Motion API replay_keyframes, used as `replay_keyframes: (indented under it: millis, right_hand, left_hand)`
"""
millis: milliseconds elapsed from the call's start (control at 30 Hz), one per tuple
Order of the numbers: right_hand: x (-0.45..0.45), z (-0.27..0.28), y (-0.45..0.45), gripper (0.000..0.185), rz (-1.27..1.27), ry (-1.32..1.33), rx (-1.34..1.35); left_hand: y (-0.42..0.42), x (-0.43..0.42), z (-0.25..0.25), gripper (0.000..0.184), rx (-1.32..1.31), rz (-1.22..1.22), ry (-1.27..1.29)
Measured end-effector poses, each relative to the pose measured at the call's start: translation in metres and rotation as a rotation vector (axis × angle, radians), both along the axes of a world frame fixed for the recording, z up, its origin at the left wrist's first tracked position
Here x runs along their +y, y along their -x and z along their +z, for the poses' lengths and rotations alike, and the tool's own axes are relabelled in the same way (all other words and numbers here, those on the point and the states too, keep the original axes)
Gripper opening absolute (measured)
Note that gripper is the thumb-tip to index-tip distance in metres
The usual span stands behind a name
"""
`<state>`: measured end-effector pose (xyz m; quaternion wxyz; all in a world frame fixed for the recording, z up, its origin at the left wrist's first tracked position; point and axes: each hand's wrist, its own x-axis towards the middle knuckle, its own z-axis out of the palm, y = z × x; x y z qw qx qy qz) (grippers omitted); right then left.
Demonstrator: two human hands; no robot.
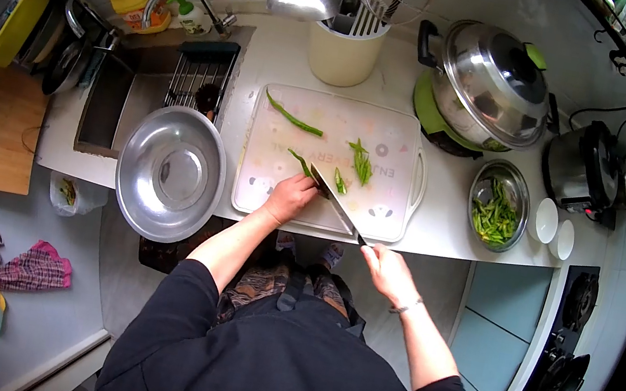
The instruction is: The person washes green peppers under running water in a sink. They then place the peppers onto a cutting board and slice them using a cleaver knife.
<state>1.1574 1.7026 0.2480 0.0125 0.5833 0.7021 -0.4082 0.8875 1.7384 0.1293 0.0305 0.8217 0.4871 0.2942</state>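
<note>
My right hand [389, 274] is closed round the black handle of a kitchen knife [335, 202]. The blade slants up and left over a white cutting board [264, 187], its far end against a green pepper [299, 162]. My left hand [293, 197] is closed on that pepper, its fingertips beside the blade and partly hiding the pepper. Right of the blade lie a small cut piece [340, 181] and a pile of cut green strips [361, 163]. One long whole green pepper [292, 115] rests near the board's upper left.
A large steel basin [133, 164] stands left of the board, before the sink [113, 103]. To the right, a steel bowl [525, 191] holds cut green pieces, with two small white bowls [545, 220] beside it. A lidded pot [483, 83] and a utensil holder [343, 57] stand behind.
</note>
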Motion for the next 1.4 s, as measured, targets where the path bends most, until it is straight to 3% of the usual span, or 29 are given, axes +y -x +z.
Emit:
replay_keyframes:
  millis: [133,200,300,500,767,867,1000,1067,1167,1400]
  right_hand:
    - [0.001,-0.017,0.012,0.045,-0.138,-0.016,0.135]
    - [0.007,-0.015,0.013,0.043,-0.307,0.265,0.203]
    - [0.002,-0.021,0.006,0.043,-0.275,0.087,0.215]
    - [-0.015,0.012,0.001,0.042,-0.164,0.096,0.138]
    - [-0.019,0.011,0.002,0.045,-0.145,0.145,0.136]
    - [-0.01,0.004,0.013,0.047,-0.137,0.166,0.118]
    - [-0.005,-0.03,0.038,0.049,-0.173,-0.055,0.268]
    - [-0.003,-0.042,0.037,0.046,-0.35,0.213,0.343]
    - [-0.008,-0.052,0.033,0.04,-0.375,0.124,0.468]
    - [-0.011,-0.027,0.009,0.038,-0.358,0.173,0.377]
  left_hand:
    - [0.002,-0.001,0.0,0.011,0.007,0.05,0.081]
    - [0.004,0.001,-0.001,0.01,-0.042,0.014,0.076]
    - [0.006,0.003,0.0,0.009,-0.107,-0.018,0.07]
    - [0.007,0.004,-0.002,0.009,-0.11,-0.031,0.049]
    - [0.008,0.005,-0.003,0.01,-0.092,-0.039,0.058]
    - [0.008,0.004,-0.006,0.01,-0.092,-0.031,0.056]
    - [0.005,0.005,-0.005,0.01,-0.096,-0.008,0.043]
    - [0.001,0.003,-0.003,0.012,-0.098,-0.001,0.044]
    - [-0.012,-0.002,0.006,0.013,-0.154,-0.024,0.061]
    - [0.001,-0.002,0.019,0.016,-0.244,0.031,0.006]
